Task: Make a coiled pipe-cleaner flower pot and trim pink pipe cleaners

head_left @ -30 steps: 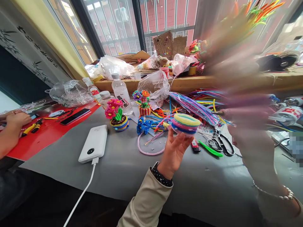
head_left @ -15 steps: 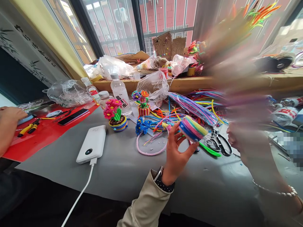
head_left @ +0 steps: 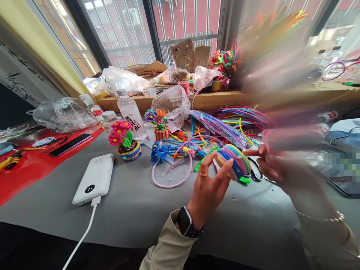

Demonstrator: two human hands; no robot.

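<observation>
My left hand is closed on a small round pot wrapped in rainbow-striped fuzzy pipe cleaner, tilted above the grey table. Its fingertips and thumb grip the pot's left end. At the pot's right end is my right hand, one finger stretched toward the striped rim; whether it touches is unclear. The rest of that hand and whatever it may hold are smeared. Scissors and green pipe cleaners lie partly hidden behind the pot. A pink pipe-cleaner loop lies left of my left hand.
A white power bank with a cable lies at left. Pink flowers in a striped pot, a smaller flower pot and a water bottle stand behind. Bundled pipe cleaners lie below the windowsill ledge.
The view has shifted right. My left hand has turned, showing its back and the watch, and the striped pot is tilted differently. My right hand's fingers have come close to the pot.
</observation>
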